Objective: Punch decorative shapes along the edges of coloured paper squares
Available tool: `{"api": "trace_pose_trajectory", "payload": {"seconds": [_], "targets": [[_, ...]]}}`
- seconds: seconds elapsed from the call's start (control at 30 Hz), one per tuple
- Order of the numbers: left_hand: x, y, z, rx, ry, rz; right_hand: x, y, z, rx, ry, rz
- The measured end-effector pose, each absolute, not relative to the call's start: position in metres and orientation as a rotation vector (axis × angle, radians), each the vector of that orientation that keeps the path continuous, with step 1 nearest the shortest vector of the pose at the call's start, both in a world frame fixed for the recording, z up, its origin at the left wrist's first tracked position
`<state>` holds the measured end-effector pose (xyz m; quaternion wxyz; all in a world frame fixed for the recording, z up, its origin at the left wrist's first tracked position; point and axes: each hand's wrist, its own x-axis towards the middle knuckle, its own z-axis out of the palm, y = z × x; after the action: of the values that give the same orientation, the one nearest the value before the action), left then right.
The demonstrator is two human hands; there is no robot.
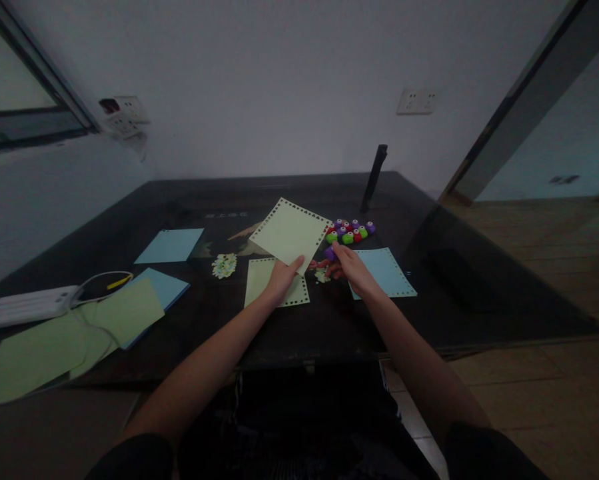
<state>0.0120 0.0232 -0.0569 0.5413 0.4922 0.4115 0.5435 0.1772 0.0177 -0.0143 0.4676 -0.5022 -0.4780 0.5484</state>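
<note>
My left hand (pixel 282 280) pinches the near corner of a pale green sheet (pixel 290 230) that has small holes punched along its edges. The sheet is lifted and tilted above the table. In my right hand (pixel 348 263) is a small purple craft punch (pixel 330 253), held between thumb and fingers just right of the sheet. Another punched green sheet (pixel 259 280) lies under my left hand. A light blue sheet (pixel 386 272) with punched edges rests partly behind my right wrist. Little paper cut-outs (pixel 322 275) are scattered below my right hand.
Several purple, red and green craft punches (pixel 349 231) sit together behind my right hand. A pile of cut-outs (pixel 224 265) and a blue sheet (pixel 169 245) lie left. Green papers (pixel 124 313), a white power strip (pixel 26 307) and a cable occupy the far left. A black upright stick (pixel 374 179) stands at the back.
</note>
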Motion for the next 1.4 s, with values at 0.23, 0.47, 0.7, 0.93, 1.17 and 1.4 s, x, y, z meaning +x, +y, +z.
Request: {"api": "trace_pose_trajectory", "payload": {"seconds": [0.23, 0.47, 0.7, 0.93, 1.17, 1.4], "targets": [[0.011, 0.021, -0.048, 1.049, 1.027, 1.311, 0.182, 0.023, -0.019, -1.16, -1.302, 1.206], [0.008, 0.022, -0.05, 1.149, 1.035, 1.369, 0.185, 0.021, -0.016, -1.047, -1.256, 1.265], [0.003, 0.023, -0.052, 1.22, 1.082, 1.354, 0.199, 0.024, -0.004, -0.993, -1.365, 1.174], [0.003, 0.019, -0.045, 1.261, 1.133, 1.338, 0.258, 0.052, 0.001, -1.201, -1.432, 0.919], [0.005, 0.014, -0.043, 1.336, 1.195, 1.296, 0.328, 0.102, -0.038, -1.692, -1.714, 0.298], [0.005, 0.014, -0.047, 1.358, 1.188, 1.274, 0.336, 0.122, -0.059, -1.639, -2.075, 0.144]]}}
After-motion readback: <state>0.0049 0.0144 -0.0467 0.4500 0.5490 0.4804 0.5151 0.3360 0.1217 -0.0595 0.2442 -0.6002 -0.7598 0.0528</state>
